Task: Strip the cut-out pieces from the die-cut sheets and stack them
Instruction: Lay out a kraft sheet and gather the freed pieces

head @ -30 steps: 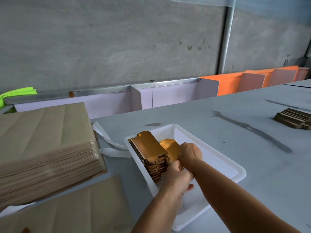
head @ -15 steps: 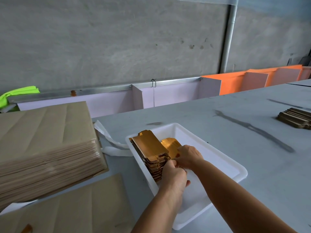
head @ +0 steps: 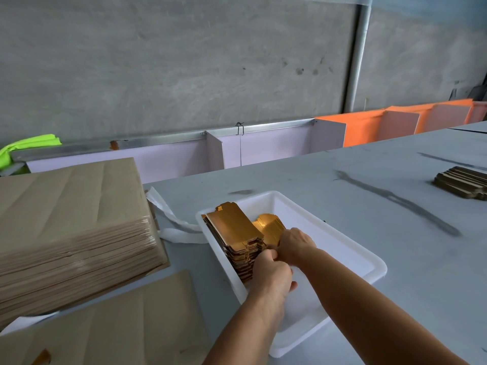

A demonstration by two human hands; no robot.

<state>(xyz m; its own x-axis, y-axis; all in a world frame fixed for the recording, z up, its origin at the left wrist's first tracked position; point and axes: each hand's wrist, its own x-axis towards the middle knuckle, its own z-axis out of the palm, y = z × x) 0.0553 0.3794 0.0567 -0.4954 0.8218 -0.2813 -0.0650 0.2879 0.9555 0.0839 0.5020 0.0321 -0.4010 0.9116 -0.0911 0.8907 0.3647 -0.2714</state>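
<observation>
Head view, lower centre: both hands have sunk lower against the gold stack in the white tray, left hand and right hand curled on its near edge, squaring pieces.

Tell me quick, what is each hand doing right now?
Left hand: fingers curled at the near end of the gold cut-out stack in the white tray, gripping it.
Right hand: curled on the same stack's right side.

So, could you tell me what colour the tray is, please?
White tray, clearest in the head view.
</observation>
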